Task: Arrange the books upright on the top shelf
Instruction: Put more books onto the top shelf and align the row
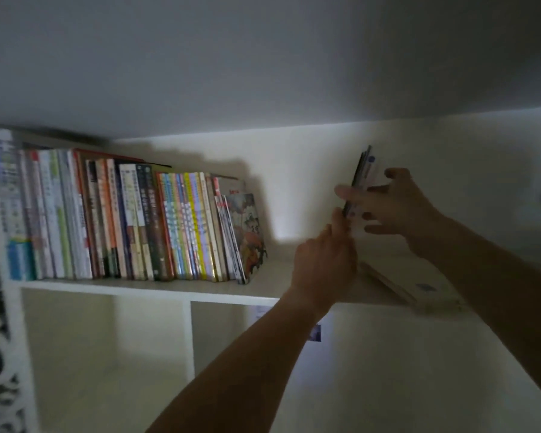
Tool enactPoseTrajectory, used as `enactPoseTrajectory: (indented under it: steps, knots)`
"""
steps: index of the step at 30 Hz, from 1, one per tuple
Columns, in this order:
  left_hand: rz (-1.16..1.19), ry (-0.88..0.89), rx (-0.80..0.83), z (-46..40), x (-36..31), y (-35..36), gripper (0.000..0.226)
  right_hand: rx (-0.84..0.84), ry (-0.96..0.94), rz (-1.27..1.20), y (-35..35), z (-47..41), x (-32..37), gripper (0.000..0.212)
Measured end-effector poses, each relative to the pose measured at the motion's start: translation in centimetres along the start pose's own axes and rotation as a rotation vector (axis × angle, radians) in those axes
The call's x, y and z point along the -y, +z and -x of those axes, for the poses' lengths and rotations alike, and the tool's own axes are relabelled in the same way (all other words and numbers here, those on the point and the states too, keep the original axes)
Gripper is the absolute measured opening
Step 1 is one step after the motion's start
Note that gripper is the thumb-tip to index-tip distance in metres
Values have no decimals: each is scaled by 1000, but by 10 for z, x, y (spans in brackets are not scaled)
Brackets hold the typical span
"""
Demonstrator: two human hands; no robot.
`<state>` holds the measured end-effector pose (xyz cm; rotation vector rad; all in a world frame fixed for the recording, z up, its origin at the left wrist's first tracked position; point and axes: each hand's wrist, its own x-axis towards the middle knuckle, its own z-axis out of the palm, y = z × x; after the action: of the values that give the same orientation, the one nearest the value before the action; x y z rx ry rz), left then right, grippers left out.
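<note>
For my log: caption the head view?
Both hands hold thin books upright on the top shelf.

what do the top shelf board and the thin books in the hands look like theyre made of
Top shelf: probably white painted or laminated board, shown by its smooth matte face and square edge.
Thin books: likely paper with thin soft covers, judging by slim stacked edges; blur hides the finish.

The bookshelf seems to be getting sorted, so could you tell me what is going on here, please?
A person is shelving books on the top shelf. Both hands hold a thin bundle of books upright above the shelf: the left hand grips its lower edge and the right hand steadies its side. A row of books already stands at the left, with a gap between. A pale book lies flat below the hands.
</note>
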<state>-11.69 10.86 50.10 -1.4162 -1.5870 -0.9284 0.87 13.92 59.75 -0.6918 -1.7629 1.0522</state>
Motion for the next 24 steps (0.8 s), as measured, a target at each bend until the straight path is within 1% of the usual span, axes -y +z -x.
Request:
enactPoseTrajectory:
  steps: [1, 2, 3, 4, 5, 6, 7, 9, 10, 11, 12, 13, 14, 16, 18, 19, 21, 24]
  knots:
    - [28, 1, 50, -1, 5, -3, 45, 6, 21, 148, 18, 0, 0, 112]
    - [49, 13, 108, -1, 10, -9, 41, -24, 33, 304, 34, -1, -4, 111]
    - [87, 16, 173, 0, 16, -15, 40, -98, 24, 442, 47, -3, -9, 101]
    - [167, -3, 243, 2, 22, -22, 43, -192, -3, 537, 56, -3, -14, 85]
    - [255, -54, 285, 6, 28, -31, 46, -265, -35, 582, 61, -3, -17, 68]
    - [281, -120, 253, 13, 36, -41, 44, -299, -72, 592, 63, -3, -21, 58]
    - [233, -181, 129, 20, 45, -51, 39, -303, -107, 579, 63, -5, -25, 56]
    - [70, -322, -223, 30, 68, -67, 27, -228, -142, 553, 64, -5, -32, 69]
    - [41, -396, -338, 32, 78, -73, 28, -163, -150, 557, 68, -3, -34, 78]
    - [44, -460, -380, 31, 88, -76, 34, -96, -153, 585, 73, 0, -36, 85]
    - [47, -519, -366, 29, 95, -78, 43, -45, -156, 636, 79, 2, -38, 86]
    - [41, -569, -320, 27, 101, -79, 50, -26, -165, 699, 85, 2, -41, 77]
    - [24, -603, -262, 26, 107, -78, 54, -40, -184, 748, 89, 1, -42, 62]
    - [-29, -603, -171, 26, 114, -75, 51, -65, -224, 728, 97, 1, -42, 35]
    - [-45, -556, -134, 28, 119, -72, 41, -72, -250, 630, 110, 5, -42, 20]
    - [-29, -546, -128, 29, 120, -70, 37, -91, -265, 607, 118, 6, -42, 18]
    - [-11, -517, -113, 29, 124, -66, 35, -122, -271, 605, 134, 8, -40, 25]
    - [-7, -478, -104, 31, 129, -67, 39, -111, -273, 588, 155, 8, -37, 34]
